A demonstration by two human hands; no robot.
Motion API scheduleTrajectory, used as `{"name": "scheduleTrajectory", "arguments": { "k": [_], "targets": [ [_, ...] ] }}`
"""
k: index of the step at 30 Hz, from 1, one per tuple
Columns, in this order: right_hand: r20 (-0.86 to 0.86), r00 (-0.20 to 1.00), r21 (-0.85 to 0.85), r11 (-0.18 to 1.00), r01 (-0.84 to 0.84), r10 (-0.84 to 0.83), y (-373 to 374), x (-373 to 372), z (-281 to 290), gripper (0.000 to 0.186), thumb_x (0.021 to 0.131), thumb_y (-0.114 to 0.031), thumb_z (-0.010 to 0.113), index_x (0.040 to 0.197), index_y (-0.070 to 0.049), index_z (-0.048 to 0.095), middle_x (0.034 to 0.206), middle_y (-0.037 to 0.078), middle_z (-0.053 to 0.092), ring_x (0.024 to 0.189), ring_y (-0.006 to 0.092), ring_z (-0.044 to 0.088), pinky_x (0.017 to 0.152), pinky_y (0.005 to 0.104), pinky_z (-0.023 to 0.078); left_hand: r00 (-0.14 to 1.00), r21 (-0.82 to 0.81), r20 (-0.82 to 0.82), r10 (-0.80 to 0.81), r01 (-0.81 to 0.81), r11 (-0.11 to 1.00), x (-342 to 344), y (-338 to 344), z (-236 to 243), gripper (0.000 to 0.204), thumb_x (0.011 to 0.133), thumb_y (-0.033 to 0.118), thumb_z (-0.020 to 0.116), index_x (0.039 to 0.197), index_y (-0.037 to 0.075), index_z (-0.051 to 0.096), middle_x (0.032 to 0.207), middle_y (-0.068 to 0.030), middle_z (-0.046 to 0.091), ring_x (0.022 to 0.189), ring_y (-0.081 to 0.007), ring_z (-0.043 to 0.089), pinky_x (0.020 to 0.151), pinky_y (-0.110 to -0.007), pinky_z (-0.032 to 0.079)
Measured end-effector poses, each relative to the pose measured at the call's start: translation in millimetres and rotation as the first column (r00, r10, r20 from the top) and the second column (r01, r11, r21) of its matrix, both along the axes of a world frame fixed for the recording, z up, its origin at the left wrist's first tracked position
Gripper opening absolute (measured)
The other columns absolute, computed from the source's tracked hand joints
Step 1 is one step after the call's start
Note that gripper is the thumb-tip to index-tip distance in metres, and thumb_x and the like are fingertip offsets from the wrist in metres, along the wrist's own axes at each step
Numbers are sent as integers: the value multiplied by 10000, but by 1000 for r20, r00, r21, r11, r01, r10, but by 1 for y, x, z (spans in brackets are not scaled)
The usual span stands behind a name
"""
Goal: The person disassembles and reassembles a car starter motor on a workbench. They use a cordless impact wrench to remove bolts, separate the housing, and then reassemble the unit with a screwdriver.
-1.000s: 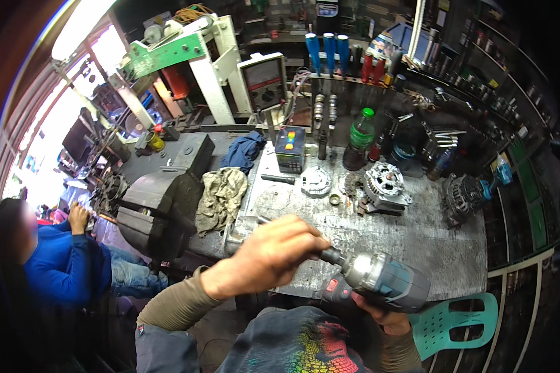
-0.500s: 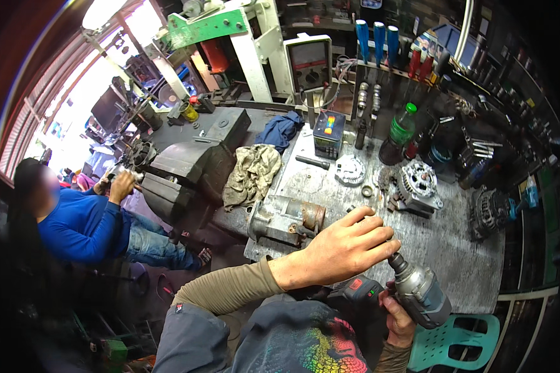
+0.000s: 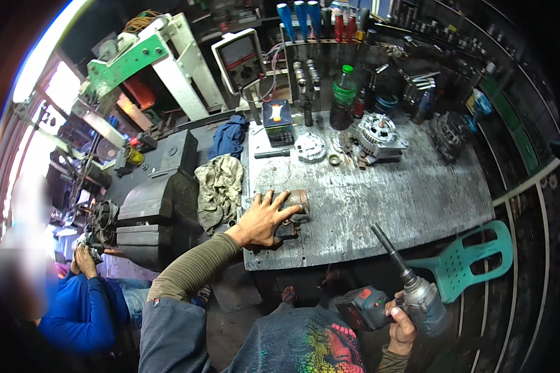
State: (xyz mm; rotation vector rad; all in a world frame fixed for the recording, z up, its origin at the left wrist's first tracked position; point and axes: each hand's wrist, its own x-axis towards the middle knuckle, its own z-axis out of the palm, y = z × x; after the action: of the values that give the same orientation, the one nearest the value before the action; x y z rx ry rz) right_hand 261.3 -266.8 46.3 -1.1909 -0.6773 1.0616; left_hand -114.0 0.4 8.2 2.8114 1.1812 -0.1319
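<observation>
Left hand spread over the motor, near the bench edge; right hand wrapped round the driver.
The motor looks heavy, rigid, perhaps greasy: best gripped around its body.

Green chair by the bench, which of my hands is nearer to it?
Right. Your right hand, gripping the impact wrench, is left of the green chair; your left hand is farther left, on the metal part.
</observation>
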Motion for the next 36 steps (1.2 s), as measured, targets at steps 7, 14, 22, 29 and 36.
{"name": "scheduleTrajectory", "arguments": {
  "k": [7,14,22,29,36],
  "targets": [
    [-83,978,-33,981,191,-193,-62,-41,-14,466,767,-45,700,1210,37,581,830,89,603,705,202,585,678,363,517,846,-10,-18,533,-533,846,57,-7,0,1230,654,593,907,1640,278,242,1488,-335,433,1306,-527,478,1024,-649,415],
    [-75,993,-6,995,95,-96,-61,-41,-41,444,790,-47,712,1211,35,597,859,72,612,743,187,589,730,332,509,426,-372,73,902,-827,422,38,47,13,1377,692,902,697,1514,-140,331,1333,-361,619,1261,-452,630,1043,-472,513],
    [16,987,-26,987,-157,157,-45,-55,-131,222,865,-28,723,1080,-65,689,999,6,673,936,162,627,889,333,513,269,-309,47,962,-912,270,39,47,8,1397,658,932,684,1455,-187,431,1424,-346,577,1347,-413,582,1128,-425,447],
    [-257,939,-104,959,-264,230,-46,-86,-187,251,837,-23,730,1085,-51,707,1047,31,702,962,175,648,902,358,528,485,-227,169,858,-828,513,3,75,-23,1444,629,842,805,1664,49,182,1623,-348,316,1514,-453,351,1224,-489,334],
    [-184,948,-82,957,-279,260,-77,-94,-199,374,831,1,731,1201,-32,686,1160,64,700,1082,195,641,1005,368,504,482,-288,477,735,-704,649,14,63,-57,968,747,727,785,1437,73,607,1385,-303,504,1329,-433,503,1149,-483,396]
  ]
}}
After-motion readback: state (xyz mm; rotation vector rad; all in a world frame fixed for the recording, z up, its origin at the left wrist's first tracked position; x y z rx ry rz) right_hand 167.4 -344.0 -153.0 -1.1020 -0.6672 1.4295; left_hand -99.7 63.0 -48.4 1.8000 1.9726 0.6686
